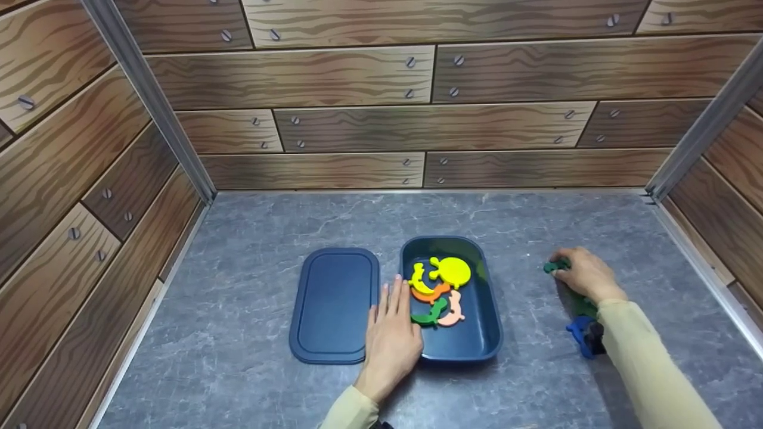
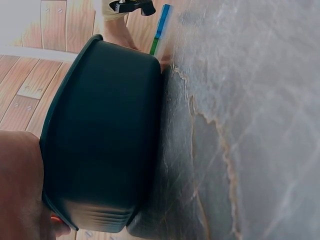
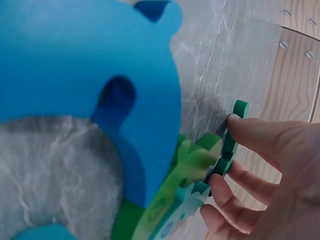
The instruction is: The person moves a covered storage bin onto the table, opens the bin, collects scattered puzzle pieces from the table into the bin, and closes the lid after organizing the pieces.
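Note:
My left hand [image 1: 393, 333] lies with straight fingers over the left rim of a dark blue plastic box [image 1: 490, 322]. In the box are a yellow turtle-shaped piece [image 1: 453, 273], a yellow curved piece [image 1: 419, 279], an orange piece [image 1: 434, 294], a green piece [image 1: 430, 316] and a pink piece [image 1: 454, 310]. To the right of the box, my right hand [image 1: 587, 277] pinches a dark green piece [image 3: 230, 145] between thumb and fingers. Near that hand are a blue piece [image 3: 150, 65] and lighter green pieces [image 3: 192, 160], partly hidden in the head view.
The box's flat blue lid [image 1: 334, 304] lies on the grey marbled table [image 1: 250, 268], left of the box. Wood-patterned walls [image 1: 357, 131] with metal corner strips enclose the back and sides.

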The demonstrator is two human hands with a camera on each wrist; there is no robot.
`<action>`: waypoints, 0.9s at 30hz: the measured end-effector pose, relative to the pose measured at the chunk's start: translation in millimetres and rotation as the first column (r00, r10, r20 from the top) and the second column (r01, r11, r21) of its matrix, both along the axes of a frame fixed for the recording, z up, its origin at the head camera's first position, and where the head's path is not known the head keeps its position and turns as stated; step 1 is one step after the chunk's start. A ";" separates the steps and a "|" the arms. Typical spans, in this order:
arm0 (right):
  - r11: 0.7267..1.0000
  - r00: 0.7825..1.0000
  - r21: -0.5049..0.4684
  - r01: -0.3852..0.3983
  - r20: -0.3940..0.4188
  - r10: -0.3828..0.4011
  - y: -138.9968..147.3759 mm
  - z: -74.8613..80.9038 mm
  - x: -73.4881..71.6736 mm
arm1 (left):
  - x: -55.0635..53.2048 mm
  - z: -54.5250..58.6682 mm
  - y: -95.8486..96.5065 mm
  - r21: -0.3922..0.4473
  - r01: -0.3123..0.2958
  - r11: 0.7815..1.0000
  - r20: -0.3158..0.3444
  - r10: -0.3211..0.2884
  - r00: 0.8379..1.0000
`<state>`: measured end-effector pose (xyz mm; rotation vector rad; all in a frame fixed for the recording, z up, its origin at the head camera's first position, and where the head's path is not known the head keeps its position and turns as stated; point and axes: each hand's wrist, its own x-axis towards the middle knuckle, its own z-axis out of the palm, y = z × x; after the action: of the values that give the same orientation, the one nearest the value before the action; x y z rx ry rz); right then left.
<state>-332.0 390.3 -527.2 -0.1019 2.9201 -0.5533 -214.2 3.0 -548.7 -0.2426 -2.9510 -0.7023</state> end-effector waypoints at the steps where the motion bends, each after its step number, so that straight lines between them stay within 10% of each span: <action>1: 1.000 1.000 -0.003 0.000 -0.004 0.000 -0.2 -0.2 -0.2 | -0.2 0.2 0.0 0.000 -0.001 1.000 -0.001 0.001 1.000; 27: 0.999 0.998 -0.020 -0.029 -0.059 0.028 -15.5 -1.6 5.1 | -3.0 0.2 1.3 0.021 0.002 1.000 0.010 -0.003 1.000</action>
<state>-326.9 374.8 -528.8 -0.1654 2.9652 -0.5857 -217.2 4.3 -548.6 -0.2418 -2.9518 -0.7361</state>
